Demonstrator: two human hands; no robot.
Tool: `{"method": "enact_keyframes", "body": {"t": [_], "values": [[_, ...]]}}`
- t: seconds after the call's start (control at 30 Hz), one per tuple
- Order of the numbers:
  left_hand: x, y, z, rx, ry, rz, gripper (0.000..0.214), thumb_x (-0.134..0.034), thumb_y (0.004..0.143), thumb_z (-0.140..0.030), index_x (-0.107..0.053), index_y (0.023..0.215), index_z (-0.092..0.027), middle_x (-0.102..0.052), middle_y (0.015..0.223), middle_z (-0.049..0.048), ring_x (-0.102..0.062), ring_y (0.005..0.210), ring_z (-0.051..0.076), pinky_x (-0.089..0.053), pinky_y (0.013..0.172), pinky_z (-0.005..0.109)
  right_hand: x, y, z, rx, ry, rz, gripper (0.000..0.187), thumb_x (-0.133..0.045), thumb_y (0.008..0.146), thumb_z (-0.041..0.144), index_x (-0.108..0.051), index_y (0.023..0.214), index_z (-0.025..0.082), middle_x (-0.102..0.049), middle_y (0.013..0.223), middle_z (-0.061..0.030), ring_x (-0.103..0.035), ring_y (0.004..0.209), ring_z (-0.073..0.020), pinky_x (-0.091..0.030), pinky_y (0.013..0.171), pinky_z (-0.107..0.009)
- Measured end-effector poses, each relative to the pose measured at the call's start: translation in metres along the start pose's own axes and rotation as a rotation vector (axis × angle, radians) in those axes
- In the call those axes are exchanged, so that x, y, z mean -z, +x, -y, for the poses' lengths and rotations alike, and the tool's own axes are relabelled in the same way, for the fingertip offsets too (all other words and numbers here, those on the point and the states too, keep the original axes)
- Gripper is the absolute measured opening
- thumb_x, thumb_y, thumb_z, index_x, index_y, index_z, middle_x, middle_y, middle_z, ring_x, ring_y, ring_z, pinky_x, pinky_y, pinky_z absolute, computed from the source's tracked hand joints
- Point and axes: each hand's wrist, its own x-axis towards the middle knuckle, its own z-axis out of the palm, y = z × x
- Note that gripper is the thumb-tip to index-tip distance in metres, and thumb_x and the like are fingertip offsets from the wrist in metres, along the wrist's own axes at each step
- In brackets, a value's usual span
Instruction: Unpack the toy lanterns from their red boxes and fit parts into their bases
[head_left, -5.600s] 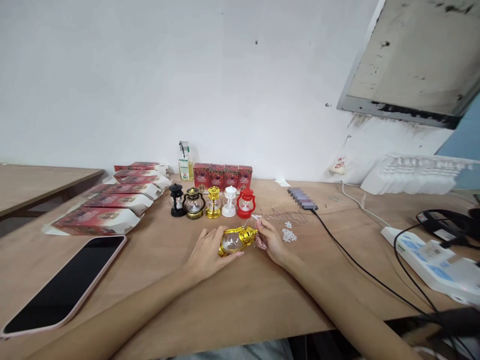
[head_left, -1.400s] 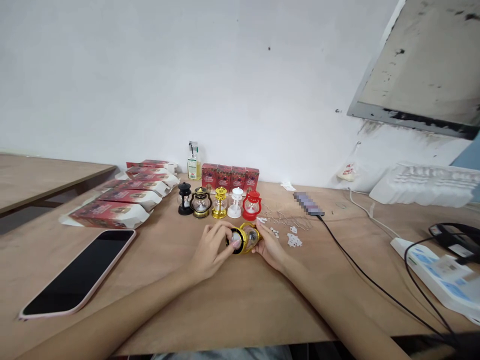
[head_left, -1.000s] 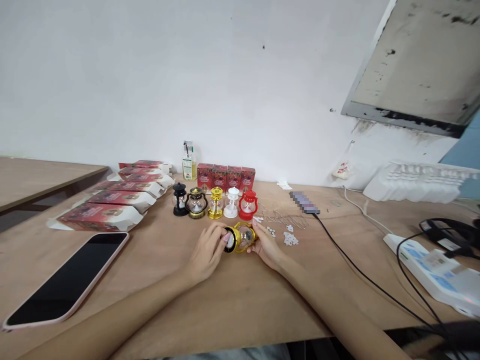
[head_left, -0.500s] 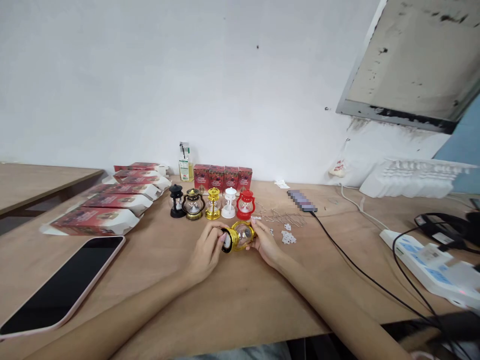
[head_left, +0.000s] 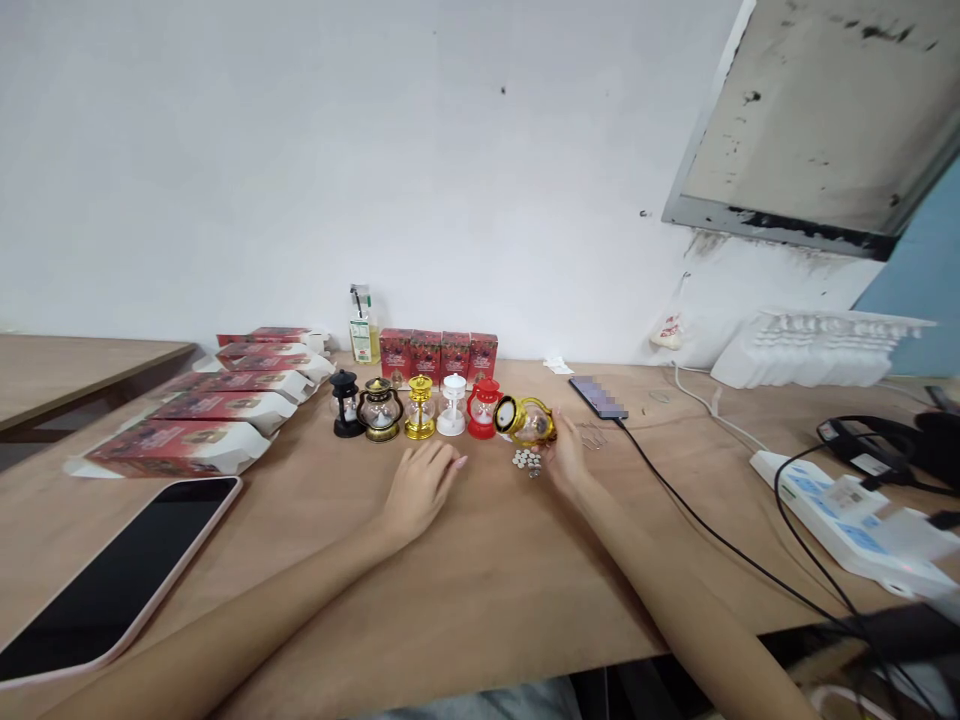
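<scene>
My right hand (head_left: 564, 455) grips a gold toy lantern (head_left: 531, 422) by one end. The lantern lies tilted on its side in the air, its dark-rimmed base with a white centre turned left towards me. Below it, a cluster of small round silvery pieces (head_left: 527, 460) lies on the table. My left hand (head_left: 421, 488) rests on the table, fingers loosely bent and thumb slightly apart, with nothing visible in it. Beyond it stands a row of lanterns: black (head_left: 346, 405), bronze (head_left: 382, 410), gold (head_left: 421, 408), white (head_left: 452, 406) and red (head_left: 484, 408).
Red boxes (head_left: 440, 355) stand behind the lanterns; open red cartons (head_left: 180, 447) lie to the left. A large phone (head_left: 124, 570) is at near left. A cabled phone (head_left: 598, 398), bent wires (head_left: 595, 434) and a power strip (head_left: 847, 515) are to the right.
My left hand has let go of the lantern base. My right hand has carried the lantern right and away from me, uncovering the round silvery pieces and covering the small white pieces.
</scene>
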Motion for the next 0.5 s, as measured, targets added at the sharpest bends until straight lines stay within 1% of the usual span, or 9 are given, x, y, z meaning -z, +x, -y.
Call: {"method": "enact_keyframes", "body": {"t": [0.1, 0.2, 0.3, 0.4, 0.5], "values": [[-0.020, 0.022, -0.008, -0.093, 0.075, 0.057, 0.029, -0.034, 0.094, -0.032, -0.055, 0.080, -0.017, -0.061, 0.081, 0.0049, -0.055, 0.079, 0.019, -0.036, 0.072, 0.032, 0.010, 0.012, 0.000, 0.004, 0.035, -0.049, 0.026, -0.059, 0.074, 0.046, -0.057, 0.077, 0.021, -0.064, 0.066, 0.0016, -0.057, 0.054, -0.0126, -0.041, 0.038, -0.021], [-0.044, 0.049, -0.017, -0.097, 0.080, 0.085, 0.026, -0.039, 0.093, -0.030, -0.058, 0.082, -0.016, -0.064, 0.084, 0.0076, -0.057, 0.081, 0.020, -0.038, 0.073, 0.033, 0.014, 0.017, -0.001, -0.014, 0.064, -0.070, 0.025, -0.059, 0.075, 0.045, -0.057, 0.077, 0.021, -0.063, 0.065, 0.0014, -0.057, 0.053, -0.0124, -0.042, 0.039, -0.021], [-0.063, 0.072, -0.024, -0.094, 0.075, 0.122, 0.017, -0.045, 0.090, -0.021, -0.060, 0.083, -0.015, -0.066, 0.087, 0.0105, -0.059, 0.084, 0.022, -0.040, 0.072, 0.033, 0.013, 0.017, -0.003, -0.040, 0.091, -0.070, 0.025, -0.060, 0.074, 0.044, -0.058, 0.076, 0.020, -0.063, 0.064, 0.0009, -0.056, 0.054, -0.0126, -0.042, 0.040, -0.021], [-0.071, 0.086, -0.027, -0.079, 0.064, 0.160, 0.016, -0.047, 0.085, -0.007, -0.061, 0.082, -0.014, -0.066, 0.087, 0.0121, -0.061, 0.082, 0.023, -0.041, 0.067, 0.031, 0.012, 0.016, -0.003, -0.069, 0.117, -0.060, 0.023, -0.061, 0.074, 0.043, -0.059, 0.076, 0.020, -0.064, 0.065, 0.0008, -0.056, 0.055, -0.0126, -0.041, 0.040, -0.021], [-0.072, 0.087, -0.028, -0.058, 0.037, 0.176, 0.018, -0.046, 0.082, -0.003, -0.061, 0.084, -0.014, -0.066, 0.086, 0.0119, -0.063, 0.079, 0.022, -0.043, 0.065, 0.030, 0.010, 0.015, 0.000, -0.097, 0.137, -0.045, 0.022, -0.060, 0.075, 0.042, -0.059, 0.076, 0.020, -0.063, 0.064, 0.0011, -0.055, 0.054, -0.0122, -0.040, 0.040, -0.020]]}}
